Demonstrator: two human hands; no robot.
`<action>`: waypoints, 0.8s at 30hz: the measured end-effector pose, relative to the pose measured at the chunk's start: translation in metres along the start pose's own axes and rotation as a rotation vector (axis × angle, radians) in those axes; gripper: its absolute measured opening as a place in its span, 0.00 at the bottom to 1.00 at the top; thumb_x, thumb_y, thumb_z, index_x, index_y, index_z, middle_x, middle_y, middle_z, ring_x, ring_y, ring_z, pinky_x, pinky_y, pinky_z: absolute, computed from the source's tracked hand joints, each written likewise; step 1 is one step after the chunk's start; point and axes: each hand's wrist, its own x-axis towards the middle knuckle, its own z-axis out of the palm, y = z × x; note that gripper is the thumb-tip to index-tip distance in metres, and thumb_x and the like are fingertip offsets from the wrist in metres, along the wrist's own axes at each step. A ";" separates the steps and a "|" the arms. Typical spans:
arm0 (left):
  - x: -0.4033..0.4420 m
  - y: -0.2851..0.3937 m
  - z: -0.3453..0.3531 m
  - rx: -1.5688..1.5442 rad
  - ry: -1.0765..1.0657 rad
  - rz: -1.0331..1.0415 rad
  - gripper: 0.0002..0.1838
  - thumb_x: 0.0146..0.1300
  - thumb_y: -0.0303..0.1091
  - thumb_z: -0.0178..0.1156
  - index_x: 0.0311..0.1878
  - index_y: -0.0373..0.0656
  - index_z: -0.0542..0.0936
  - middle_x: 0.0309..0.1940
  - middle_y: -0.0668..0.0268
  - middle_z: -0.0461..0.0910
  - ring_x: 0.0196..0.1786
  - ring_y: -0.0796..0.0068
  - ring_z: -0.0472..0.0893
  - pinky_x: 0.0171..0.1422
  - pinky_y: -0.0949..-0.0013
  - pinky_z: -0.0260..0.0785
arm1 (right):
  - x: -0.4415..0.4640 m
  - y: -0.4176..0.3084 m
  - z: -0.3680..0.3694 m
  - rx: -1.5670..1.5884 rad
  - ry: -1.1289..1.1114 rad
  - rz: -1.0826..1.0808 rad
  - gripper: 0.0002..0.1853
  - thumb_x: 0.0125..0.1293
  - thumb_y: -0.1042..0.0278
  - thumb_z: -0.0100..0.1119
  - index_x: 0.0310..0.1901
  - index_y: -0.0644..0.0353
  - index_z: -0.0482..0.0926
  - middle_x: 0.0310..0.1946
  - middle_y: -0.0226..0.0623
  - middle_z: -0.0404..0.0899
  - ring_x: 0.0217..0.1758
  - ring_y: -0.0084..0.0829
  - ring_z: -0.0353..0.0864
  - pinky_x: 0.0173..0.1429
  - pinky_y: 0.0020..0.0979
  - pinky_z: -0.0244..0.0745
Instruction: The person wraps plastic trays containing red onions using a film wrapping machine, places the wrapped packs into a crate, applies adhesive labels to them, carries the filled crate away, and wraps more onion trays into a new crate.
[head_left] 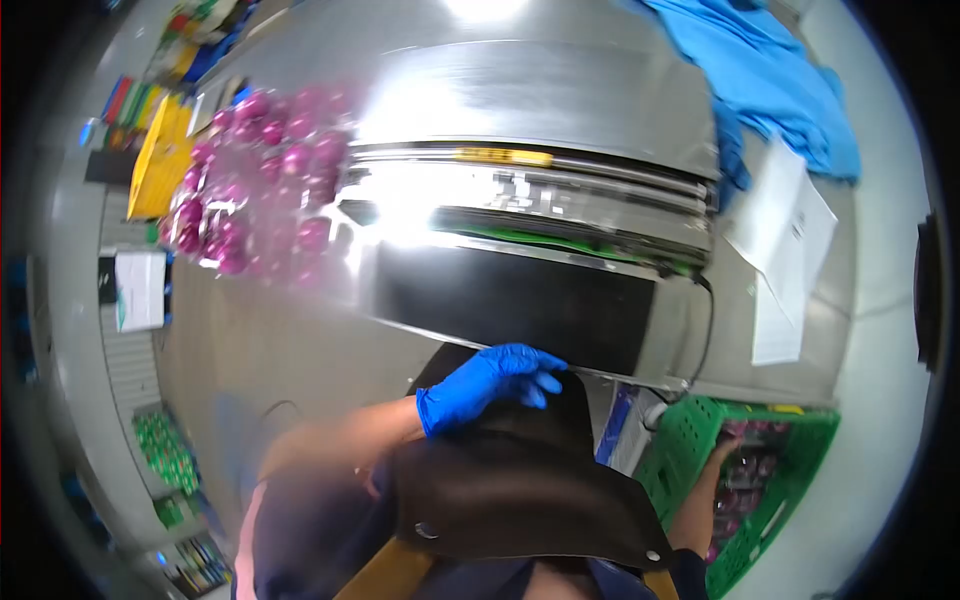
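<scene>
My left hand [492, 387], in a blue glove, is held over the front edge of a black panel [515, 305] on a steel machine. Its fingers are loosely bent and apart, with nothing in them. My right arm reaches down into a green crate [690, 440] at the lower right. There my right hand [728, 446] is among clear packs of purple-red round produce [742, 490], which look like red onions. Its fingers are hidden, so any grip on a pack cannot be made out. More such packs [265, 185], partly blurred, lie left of the machine.
The steel machine [560, 190] has a long metal bar across it and a cable at its right corner. Blue cloth [770, 80] and white paper sheets [785, 235] lie at the upper right. A yellow container [162, 160] stands left. A brown apron [520, 500] covers my front.
</scene>
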 end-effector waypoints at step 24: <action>-0.141 -0.017 -0.373 -0.263 1.237 0.459 0.06 0.58 0.29 0.54 0.30 0.36 0.74 0.22 0.59 0.79 0.20 0.67 0.80 0.22 0.70 0.72 | -0.555 0.009 0.694 -1.010 -0.950 -1.107 0.24 0.61 0.67 0.51 0.58 0.69 0.69 0.50 0.56 0.75 0.52 0.55 0.76 0.54 0.44 0.73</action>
